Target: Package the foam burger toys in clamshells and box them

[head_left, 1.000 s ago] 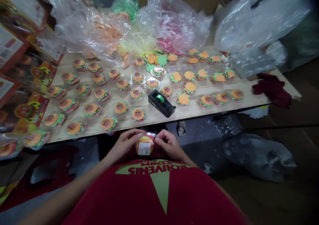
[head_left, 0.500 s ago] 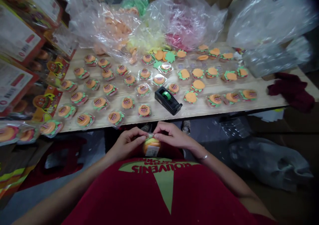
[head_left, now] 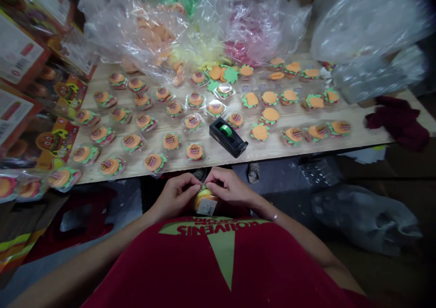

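Close to my belly, just below the table's front edge, I hold a toy burger pack (head_left: 205, 202), a clear plastic case with an orange bun and a white barcode label facing up. My left hand (head_left: 177, 192) pinches its far left edge between thumb and forefinger. From the other side my right hand (head_left: 229, 186) pinches the same edge, the two thumbs almost meeting. Whether a bit of tape lies under the fingertips I cannot tell. On the table beyond, a black tape dispenser (head_left: 228, 137) with a green roll stands among several packed toy burgers (head_left: 194, 151).
Plastic bags of orange, yellow and pink pieces (head_left: 238, 26) line the back of the wooden table (head_left: 225, 162). Unlabelled toy burgers (head_left: 260, 132) sit to the right, near a dark red cloth (head_left: 397, 121). Display boxes (head_left: 20, 62) stack at left; a red stool (head_left: 81, 217) is below.
The view has shifted slightly, so the table's left side appears further left. Both hands still pinch the burger pack's far edge, the right fingers a little closer to the left.
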The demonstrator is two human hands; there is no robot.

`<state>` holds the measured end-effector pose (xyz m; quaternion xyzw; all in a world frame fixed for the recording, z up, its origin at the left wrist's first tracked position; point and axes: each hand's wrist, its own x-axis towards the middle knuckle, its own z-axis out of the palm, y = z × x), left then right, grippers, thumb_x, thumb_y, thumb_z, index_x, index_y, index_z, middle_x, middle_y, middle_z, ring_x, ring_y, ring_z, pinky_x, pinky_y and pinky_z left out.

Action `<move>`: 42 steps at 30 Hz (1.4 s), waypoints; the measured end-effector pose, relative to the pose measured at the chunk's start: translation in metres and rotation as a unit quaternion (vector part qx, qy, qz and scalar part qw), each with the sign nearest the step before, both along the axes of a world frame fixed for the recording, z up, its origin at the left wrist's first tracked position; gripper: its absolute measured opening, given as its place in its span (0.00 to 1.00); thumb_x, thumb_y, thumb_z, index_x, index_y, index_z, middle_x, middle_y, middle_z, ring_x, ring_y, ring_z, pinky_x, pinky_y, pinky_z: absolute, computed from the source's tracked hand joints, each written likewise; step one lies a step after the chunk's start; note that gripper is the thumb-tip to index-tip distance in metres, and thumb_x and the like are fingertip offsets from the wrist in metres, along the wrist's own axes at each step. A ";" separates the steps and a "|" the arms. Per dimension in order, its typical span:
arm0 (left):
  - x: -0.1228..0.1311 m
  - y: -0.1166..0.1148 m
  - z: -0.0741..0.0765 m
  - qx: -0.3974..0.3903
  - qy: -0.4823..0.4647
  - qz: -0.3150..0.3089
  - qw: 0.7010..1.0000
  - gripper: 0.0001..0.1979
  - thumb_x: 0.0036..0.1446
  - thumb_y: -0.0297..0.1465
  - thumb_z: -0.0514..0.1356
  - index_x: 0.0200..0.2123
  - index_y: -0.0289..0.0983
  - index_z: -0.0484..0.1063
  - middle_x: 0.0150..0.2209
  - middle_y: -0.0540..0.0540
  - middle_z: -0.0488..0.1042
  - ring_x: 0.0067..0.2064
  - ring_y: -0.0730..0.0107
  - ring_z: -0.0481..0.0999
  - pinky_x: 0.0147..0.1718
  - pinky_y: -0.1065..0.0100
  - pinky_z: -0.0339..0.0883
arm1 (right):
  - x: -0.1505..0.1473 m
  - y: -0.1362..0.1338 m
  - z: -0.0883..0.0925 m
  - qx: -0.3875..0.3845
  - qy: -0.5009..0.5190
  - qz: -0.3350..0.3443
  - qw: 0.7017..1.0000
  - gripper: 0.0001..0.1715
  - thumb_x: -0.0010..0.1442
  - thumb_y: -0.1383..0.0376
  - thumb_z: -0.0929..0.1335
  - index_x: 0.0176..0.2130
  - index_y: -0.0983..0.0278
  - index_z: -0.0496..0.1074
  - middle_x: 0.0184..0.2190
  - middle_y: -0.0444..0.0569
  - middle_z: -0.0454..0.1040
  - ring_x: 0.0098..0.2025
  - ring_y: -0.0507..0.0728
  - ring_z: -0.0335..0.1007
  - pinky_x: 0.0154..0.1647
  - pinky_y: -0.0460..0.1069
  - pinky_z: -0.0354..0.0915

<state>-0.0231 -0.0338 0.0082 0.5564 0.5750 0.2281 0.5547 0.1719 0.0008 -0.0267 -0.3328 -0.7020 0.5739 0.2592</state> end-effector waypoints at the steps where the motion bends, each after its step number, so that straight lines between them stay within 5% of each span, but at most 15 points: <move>1: 0.001 0.001 -0.001 0.010 0.013 -0.002 1.000 0.12 0.54 0.37 0.58 0.29 0.34 0.74 0.28 0.45 0.75 0.31 0.67 0.71 0.31 0.69 0.63 | 0.000 0.000 0.000 -0.005 0.001 -0.007 1.000 0.05 0.58 0.68 0.65 0.30 0.65 0.68 0.26 0.43 0.67 0.28 0.50 0.60 0.29 0.45 0.57; 9: 0.012 0.015 -0.011 -0.004 -0.041 0.034 0.999 0.11 0.56 0.37 0.57 0.34 0.35 0.73 0.31 0.47 0.75 0.32 0.67 0.71 0.33 0.68 0.64 | 0.005 -0.001 -0.013 -0.061 0.032 -0.107 0.992 0.09 0.60 0.63 0.65 0.32 0.66 0.70 0.29 0.46 0.71 0.31 0.52 0.64 0.33 0.46 0.60; 14: 0.016 0.031 -0.004 0.048 0.008 -0.084 0.995 0.11 0.57 0.37 0.57 0.32 0.35 0.74 0.30 0.47 0.73 0.33 0.67 0.70 0.33 0.69 0.62 | 0.008 0.006 -0.009 -0.069 0.013 -0.085 0.994 0.10 0.60 0.61 0.65 0.30 0.66 0.68 0.25 0.42 0.68 0.27 0.50 0.60 0.27 0.45 0.56; 18: 0.017 0.024 -0.014 -0.027 -0.049 0.018 0.998 0.14 0.54 0.39 0.59 0.38 0.35 0.74 0.34 0.46 0.75 0.35 0.67 0.72 0.34 0.68 0.65 | 0.006 -0.007 -0.027 -0.089 0.020 -0.238 0.967 0.14 0.60 0.58 0.65 0.28 0.65 0.67 0.23 0.42 0.66 0.26 0.50 0.60 0.26 0.45 0.56; 21: 0.015 0.024 -0.023 -0.079 -0.074 0.086 0.990 0.14 0.52 0.40 0.60 0.33 0.35 0.74 0.28 0.49 0.74 0.29 0.69 0.70 0.29 0.70 0.64 | 0.003 -0.018 -0.046 -0.152 0.070 -0.310 0.936 0.15 0.60 0.54 0.65 0.33 0.65 0.67 0.27 0.44 0.68 0.28 0.51 0.62 0.28 0.45 0.60; 26: 0.008 0.023 -0.011 -0.143 -0.097 0.050 0.984 0.14 0.49 0.40 0.64 0.33 0.35 0.76 0.29 0.48 0.76 0.30 0.70 0.72 0.30 0.71 0.64 | 0.016 -0.028 -0.038 -0.164 0.104 -0.156 0.968 0.13 0.62 0.58 0.64 0.42 0.64 0.70 0.37 0.48 0.73 0.38 0.54 0.68 0.39 0.49 0.64; 31: 0.005 -0.001 0.006 -0.215 -0.165 0.071 0.960 0.14 0.49 0.39 0.66 0.36 0.36 0.76 0.32 0.45 0.78 0.32 0.66 0.75 0.34 0.66 0.68 | 0.039 -0.038 -0.012 -0.068 0.072 -0.118 0.988 0.11 0.64 0.59 0.63 0.40 0.63 0.71 0.34 0.47 0.69 0.36 0.53 0.66 0.37 0.49 0.62; 39: 0.007 -0.001 0.027 -0.087 -0.105 -0.050 0.989 0.11 0.55 0.38 0.62 0.30 0.35 0.75 0.26 0.48 0.72 0.27 0.73 0.66 0.25 0.74 0.59 | 0.037 -0.015 0.040 -0.114 -0.004 0.018 0.993 0.06 0.62 0.63 0.66 0.35 0.64 0.70 0.29 0.44 0.69 0.30 0.51 0.63 0.31 0.46 0.59; 42: 0.006 -0.001 0.030 -0.065 -0.087 -0.068 0.992 0.12 0.56 0.38 0.60 0.28 0.35 0.73 0.24 0.49 0.69 0.26 0.74 0.64 0.24 0.74 0.57 | 0.032 -0.010 0.049 -0.070 -0.021 0.056 0.996 0.05 0.62 0.65 0.66 0.35 0.64 0.70 0.29 0.44 0.69 0.30 0.50 0.63 0.30 0.45 0.58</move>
